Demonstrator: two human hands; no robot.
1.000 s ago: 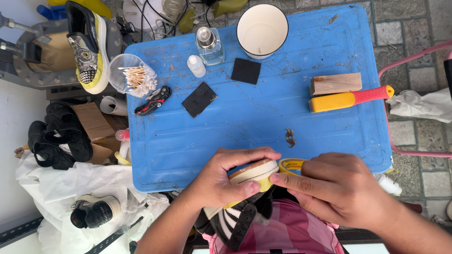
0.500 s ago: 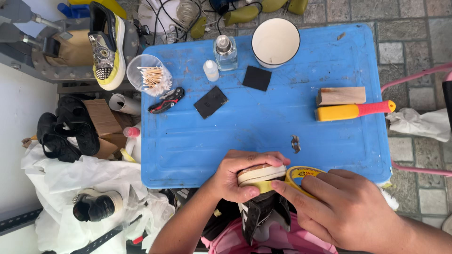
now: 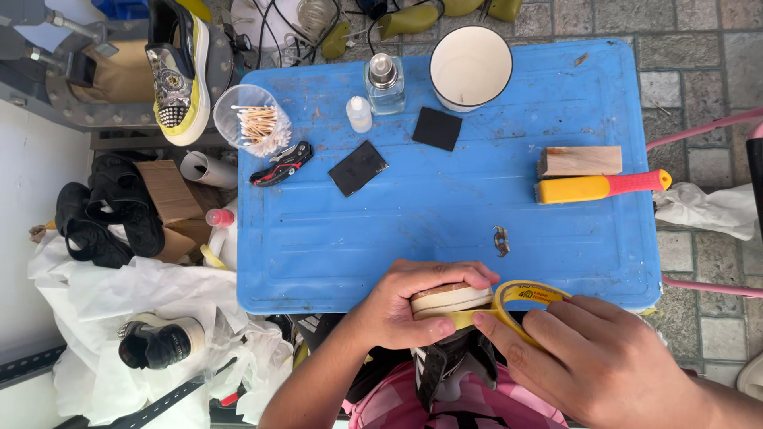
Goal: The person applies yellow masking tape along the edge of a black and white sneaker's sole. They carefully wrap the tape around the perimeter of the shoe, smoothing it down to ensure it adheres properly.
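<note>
Yellow tape roll [image 3: 528, 306] pinched by right hand [image 3: 604, 361]; left hand [image 3: 405, 306] clasps shoe sole [image 3: 449, 299].

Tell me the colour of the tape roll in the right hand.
Yellow: the tape roll, seen in the head view.

On the table [image 3: 445, 230], a mug [image 3: 470, 67] stands at the far edge, a bottle [image 3: 382, 83] to its left. A cup of sticks [image 3: 253, 121] sits at the far left corner, a knife [image 3: 281, 164] before it. A brush [image 3: 602, 187] lies right, a block [image 3: 581, 161] just behind it.
</note>
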